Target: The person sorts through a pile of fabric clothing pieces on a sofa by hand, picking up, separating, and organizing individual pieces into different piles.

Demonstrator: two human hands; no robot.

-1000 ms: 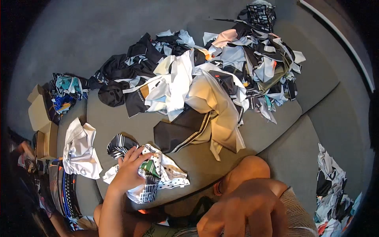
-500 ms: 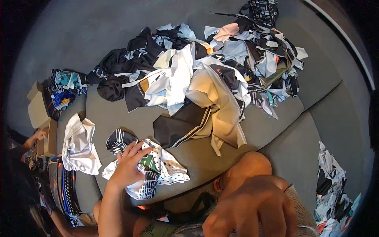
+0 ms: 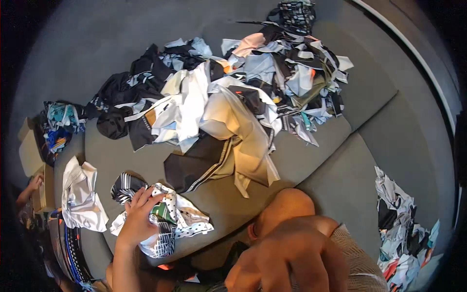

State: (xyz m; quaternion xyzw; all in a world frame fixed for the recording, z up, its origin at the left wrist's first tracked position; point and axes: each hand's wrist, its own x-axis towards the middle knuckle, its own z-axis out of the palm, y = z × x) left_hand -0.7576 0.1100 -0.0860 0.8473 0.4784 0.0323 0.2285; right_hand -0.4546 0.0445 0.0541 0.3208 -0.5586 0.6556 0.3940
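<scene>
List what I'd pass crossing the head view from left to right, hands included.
Cardboard box, crumpled white cloth, patterned cloths under the left hand, right hand, heap of cloth scraps.

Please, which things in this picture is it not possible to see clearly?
In the head view:
Patterned cloth: partly hidden under the left hand; its grip is unclear.
Right hand: fingers cut off by the bottom edge; anything held is unseen.
Cardboard box: contents hidden by its wall.
White cloth: its dark print is too small to read.
</scene>
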